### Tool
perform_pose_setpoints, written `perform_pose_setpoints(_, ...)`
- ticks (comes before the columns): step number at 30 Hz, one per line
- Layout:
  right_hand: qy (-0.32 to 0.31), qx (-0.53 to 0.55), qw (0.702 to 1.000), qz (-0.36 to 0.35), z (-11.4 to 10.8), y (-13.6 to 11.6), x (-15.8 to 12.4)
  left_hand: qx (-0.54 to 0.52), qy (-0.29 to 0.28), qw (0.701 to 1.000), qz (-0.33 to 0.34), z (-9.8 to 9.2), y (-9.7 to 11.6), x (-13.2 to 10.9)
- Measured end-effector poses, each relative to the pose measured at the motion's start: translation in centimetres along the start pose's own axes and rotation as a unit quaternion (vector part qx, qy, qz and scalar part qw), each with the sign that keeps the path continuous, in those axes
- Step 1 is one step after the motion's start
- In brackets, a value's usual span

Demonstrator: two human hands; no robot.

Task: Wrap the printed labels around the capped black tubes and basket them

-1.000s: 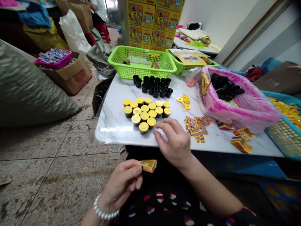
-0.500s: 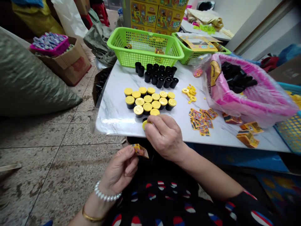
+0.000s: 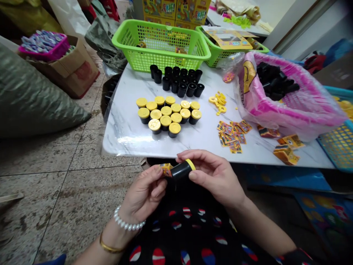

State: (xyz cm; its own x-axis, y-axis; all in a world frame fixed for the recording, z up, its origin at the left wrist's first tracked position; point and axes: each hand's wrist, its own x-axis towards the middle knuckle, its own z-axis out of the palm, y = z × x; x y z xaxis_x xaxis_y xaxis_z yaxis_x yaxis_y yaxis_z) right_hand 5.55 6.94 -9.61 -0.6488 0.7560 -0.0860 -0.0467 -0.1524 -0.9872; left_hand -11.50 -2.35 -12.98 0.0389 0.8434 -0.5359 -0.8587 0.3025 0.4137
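The left hand [image 3: 143, 195] pinches a printed packet [image 3: 166, 170] to a black cup [image 3: 180, 170] the right hand [image 3: 215, 176] grips, below capped cups [image 3: 165, 116].

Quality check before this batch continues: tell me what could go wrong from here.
The black cylinder sits in the right hand on a fingertip grip, so it might slip and drop. The yellow printed packet in the left hand is small and could crease against the cylinder. The yellow-capped black containers stand packed near the edge of the marble-pattern table, so a knock could topple several.
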Motion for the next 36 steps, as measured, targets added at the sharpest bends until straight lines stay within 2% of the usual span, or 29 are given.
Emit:
perform_pose_setpoints(5,0.058,-0.028,0.998,0.008,0.1,-0.2,-0.3,-0.003,-0.004,1.000,-0.007,0.1,-0.2,0.3)
perform_pose_setpoints(10,0.036,-0.075,0.997,0.005,0.3,-0.3,-1.0,0.007,-0.013,1.000,-0.014,0.7,-0.5,0.5)
perform_pose_setpoints(12,0.032,-0.116,0.993,-0.011,0.5,-0.2,-1.3,0.017,-0.016,1.000,-0.017,1.0,-0.5,0.5)
perform_pose_setpoints(17,0.073,-0.235,0.965,-0.088,0.3,0.3,-1.8,0.022,-0.010,1.000,-0.012,0.9,-0.5,0.5)
perform_pose_setpoints(20,0.064,-0.262,0.956,-0.118,0.0,0.4,-1.8,0.025,-0.008,1.000,-0.015,0.7,-0.6,0.6)
perform_pose_setpoints(25,0.036,-0.245,0.965,-0.088,-0.5,0.3,-1.6,0.034,-0.005,0.999,-0.009,0.8,-0.8,0.8)
perform_pose_setpoints(31,0.005,-0.117,0.993,-0.007,-0.2,0.1,-1.3,0.070,0.005,0.998,-0.006,0.9,-0.7,0.8)
perform_pose_setpoints(33,0.022,-0.114,0.993,0.004,-0.1,0.3,-1.3,0.092,0.008,0.996,0.000,1.0,-0.7,0.8)
perform_pose_setpoints(36,0.073,-0.161,0.984,-0.029,-0.3,0.8,-1.4,0.119,0.017,0.993,0.003,1.0,-0.5,0.7)
